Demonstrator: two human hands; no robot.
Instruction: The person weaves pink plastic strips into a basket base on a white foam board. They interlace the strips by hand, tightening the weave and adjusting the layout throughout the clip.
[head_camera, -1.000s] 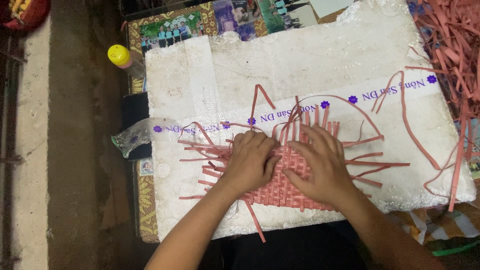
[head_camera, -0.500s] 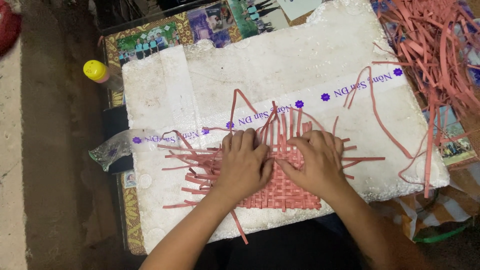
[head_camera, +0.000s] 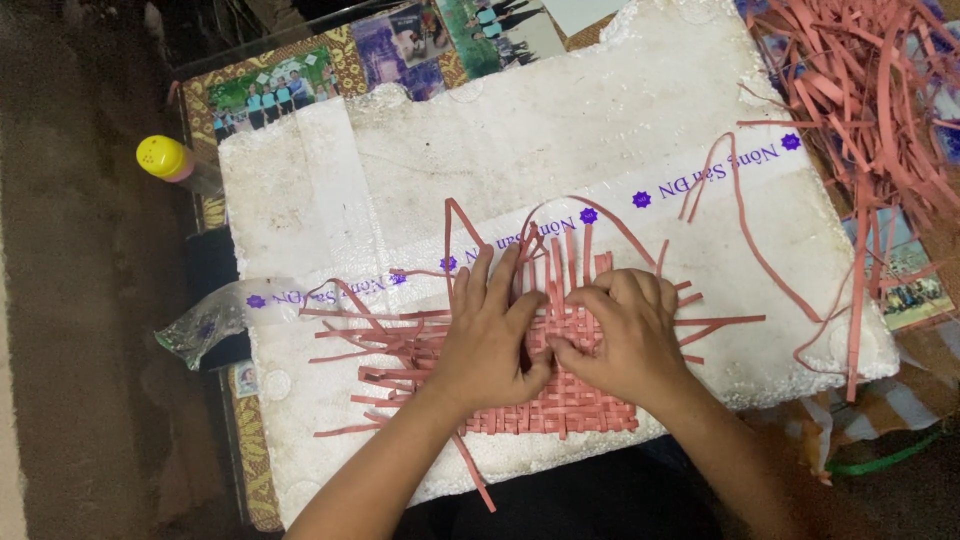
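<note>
A flat mat woven from pink strips (head_camera: 570, 405) lies on a white foam board (head_camera: 560, 150), with loose strip ends sticking out on its left, top and right. My left hand (head_camera: 490, 335) presses flat on the mat's left half, fingers spread. My right hand (head_camera: 620, 335) rests on the right half, its fingers curled and pinching a strip near the mat's middle. Both forearms come in from the bottom edge.
A heap of loose pink strips (head_camera: 870, 90) lies at the upper right, some trailing over the board. A yellow-capped bottle (head_camera: 165, 160) stands off the board's left side. A clear plastic bag (head_camera: 200, 330) hangs at the left edge. Photographs (head_camera: 290, 85) lie under glass behind.
The camera view has shifted, so the board sits further left in frame. Both hands stay on the mat; the right fingers have curled in toward the middle.
</note>
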